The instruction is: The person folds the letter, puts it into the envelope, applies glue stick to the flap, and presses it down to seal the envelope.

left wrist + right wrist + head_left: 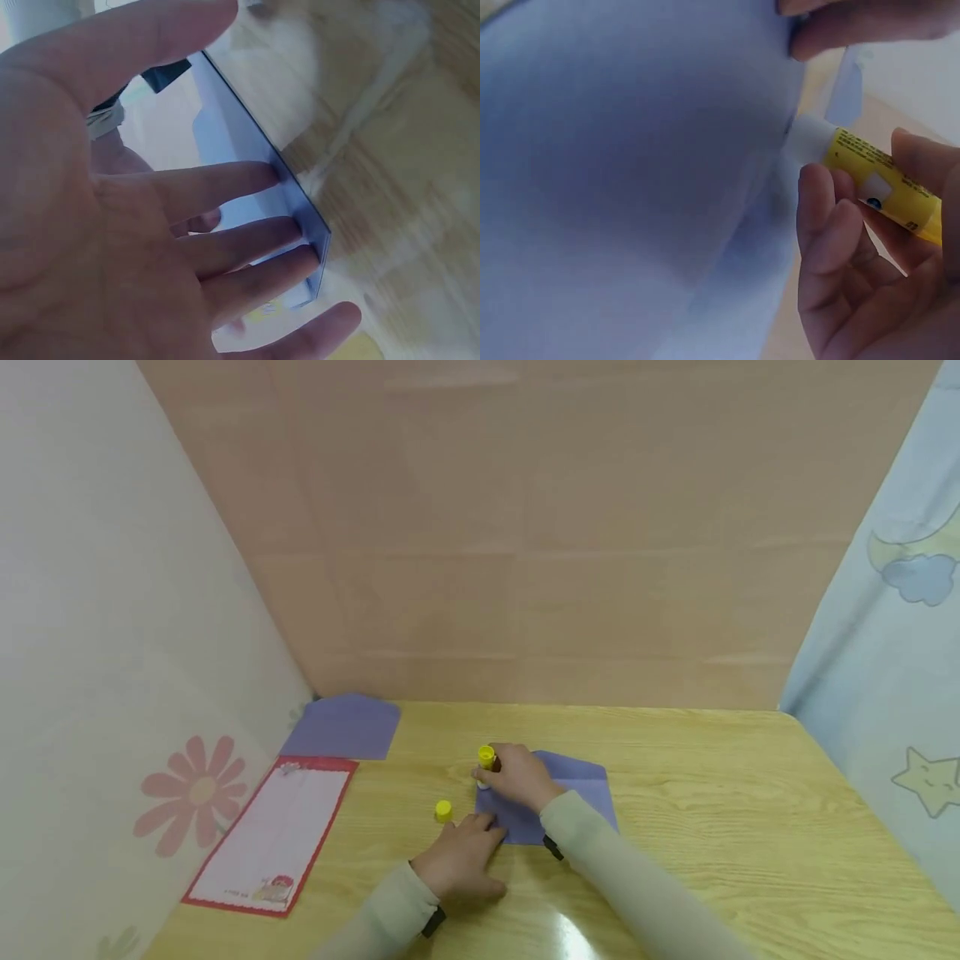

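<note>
Purple envelope (521, 828) lay flap outward near the middle of the tabletop (735, 827), well apart from its far edge. The right hand (523, 778) gripped a yellow glue stick (486, 757), its white end down at the envelope's left edge; whether it touched the paper could not be told. The left hand (462, 862), fingers extended and grasping nothing, rested its fingertips on the envelope's near-left corner. Gluing that edge seemed the step in hand. The next move probably called for a light stroke along the edge while the left hand steadied the paper. A yellow cap (444, 812) stood just beside the envelope; a second purple envelope (341, 731) occupied the tabletop's far-left corner.
</note>
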A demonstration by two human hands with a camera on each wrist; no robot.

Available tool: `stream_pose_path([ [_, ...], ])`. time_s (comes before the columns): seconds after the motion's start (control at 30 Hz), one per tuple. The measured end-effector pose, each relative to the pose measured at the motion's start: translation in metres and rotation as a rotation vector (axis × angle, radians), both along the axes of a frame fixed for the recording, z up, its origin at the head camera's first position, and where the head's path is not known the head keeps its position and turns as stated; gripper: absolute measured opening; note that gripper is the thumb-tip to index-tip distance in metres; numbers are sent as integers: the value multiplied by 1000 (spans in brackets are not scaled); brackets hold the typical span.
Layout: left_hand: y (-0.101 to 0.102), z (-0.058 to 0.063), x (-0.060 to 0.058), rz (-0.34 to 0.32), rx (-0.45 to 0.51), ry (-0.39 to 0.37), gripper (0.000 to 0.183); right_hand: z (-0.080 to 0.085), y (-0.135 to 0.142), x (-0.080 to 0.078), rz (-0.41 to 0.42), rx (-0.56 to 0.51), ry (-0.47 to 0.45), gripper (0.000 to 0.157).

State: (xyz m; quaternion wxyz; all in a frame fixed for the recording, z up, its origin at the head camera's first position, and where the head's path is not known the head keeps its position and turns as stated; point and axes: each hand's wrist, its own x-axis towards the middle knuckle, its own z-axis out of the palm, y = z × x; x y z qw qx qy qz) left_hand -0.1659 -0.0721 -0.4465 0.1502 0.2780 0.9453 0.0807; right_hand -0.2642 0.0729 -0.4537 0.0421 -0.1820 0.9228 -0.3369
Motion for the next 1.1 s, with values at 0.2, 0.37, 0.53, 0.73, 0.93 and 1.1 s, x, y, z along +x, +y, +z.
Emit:
stream_pose_path([
  [0.2,-1,-2,-2,-24,-9,6,75,2,-6,3,-7,39,-7,20],
  [0.37,-1,-2,-2,-26,-7,7,75,2,-4,4,4,58,2,20],
  [0.53,0,-1,-2,-21,-10,6,74,1,2,6,16,57,-6,18],
  [0.73,1,0,-3,-15,-16,-3,74,0,10,11,9,42,-28,20],
  [0.93,1,0,-3,-11,-10,4,73,-1,19,14,-19,44,-18,23],
  [1.1,1,-2,-2,-9,-23,13,72,0,28,17,-37,53,-17,23],
])
